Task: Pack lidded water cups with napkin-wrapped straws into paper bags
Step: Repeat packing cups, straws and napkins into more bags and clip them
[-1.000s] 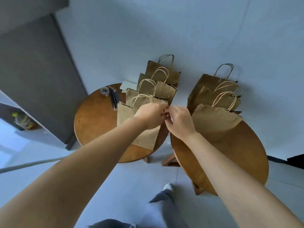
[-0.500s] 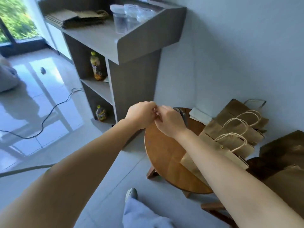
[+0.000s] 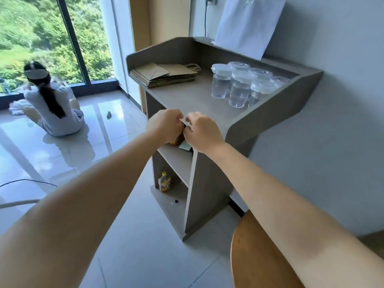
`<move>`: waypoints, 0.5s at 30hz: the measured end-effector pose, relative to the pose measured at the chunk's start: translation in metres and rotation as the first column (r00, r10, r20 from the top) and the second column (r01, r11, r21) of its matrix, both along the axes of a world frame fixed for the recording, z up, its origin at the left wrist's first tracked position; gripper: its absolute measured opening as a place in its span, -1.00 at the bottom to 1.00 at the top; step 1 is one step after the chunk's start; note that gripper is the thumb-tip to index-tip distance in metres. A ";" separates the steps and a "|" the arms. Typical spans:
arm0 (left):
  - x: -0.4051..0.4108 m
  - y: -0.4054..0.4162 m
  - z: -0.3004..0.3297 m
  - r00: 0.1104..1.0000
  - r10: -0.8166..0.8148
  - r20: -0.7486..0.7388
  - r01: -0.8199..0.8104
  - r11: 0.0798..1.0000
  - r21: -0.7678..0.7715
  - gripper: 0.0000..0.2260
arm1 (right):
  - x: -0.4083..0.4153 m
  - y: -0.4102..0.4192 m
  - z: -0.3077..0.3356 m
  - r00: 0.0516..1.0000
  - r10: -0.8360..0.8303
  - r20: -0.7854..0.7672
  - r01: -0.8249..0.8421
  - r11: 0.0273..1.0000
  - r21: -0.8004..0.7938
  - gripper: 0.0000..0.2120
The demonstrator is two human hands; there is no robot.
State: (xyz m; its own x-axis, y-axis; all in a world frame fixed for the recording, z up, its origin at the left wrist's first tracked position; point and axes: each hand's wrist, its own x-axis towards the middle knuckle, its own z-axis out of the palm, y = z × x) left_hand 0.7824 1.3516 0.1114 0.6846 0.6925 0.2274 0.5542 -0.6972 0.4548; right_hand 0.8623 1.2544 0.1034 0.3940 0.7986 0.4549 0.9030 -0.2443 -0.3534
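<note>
Change: view has swung from the filled bags on the round tables to the stand (image 3: pixel 270 113) — a new packing round likely begins.
Left hand (image 3: pixel 166 126): fingers curled, pinching a small pale scrap.
Right hand (image 3: pixel 202 130): pinches the same scrap.
Cups (image 3: pixel 241 86): lidded, clustered on the tabletop — untouched.
Bags (image 3: pixel 164 74): flat stack, rear left.

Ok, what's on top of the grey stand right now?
On the grey stand: flat paper bags at left, lidded clear cups at right, white sheet behind. The side wall hides the rearmost cups.
</note>
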 end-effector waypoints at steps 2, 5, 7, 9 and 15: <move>0.016 0.028 0.001 1.000 -0.010 0.002 0.010 1.000 -0.003 -0.71 | 0.013 0.029 0.003 0.999 -0.040 -0.027 0.039 0.998 -0.041 -0.79; 0.043 0.072 -0.002 0.999 -0.047 0.009 0.048 0.999 -0.023 -0.70 | 0.033 0.067 0.005 0.991 -0.125 -0.055 0.121 0.989 -0.084 -0.77; 0.066 0.102 -0.004 0.995 -0.096 0.014 0.096 0.995 -0.024 -0.70 | 0.049 0.093 0.003 0.979 -0.195 -0.067 0.188 0.977 -0.098 -0.76; 0.089 0.128 -0.007 0.989 -0.149 0.015 0.150 0.988 -0.023 -0.70 | 0.065 0.115 -0.001 0.963 -0.255 -0.085 0.245 0.962 -0.118 -0.75; 0.140 0.227 -0.004 0.969 -0.243 0.033 0.240 0.968 0.069 -0.65 | 0.106 0.191 -0.002 0.885 -0.449 -0.120 0.428 0.888 -0.166 -0.75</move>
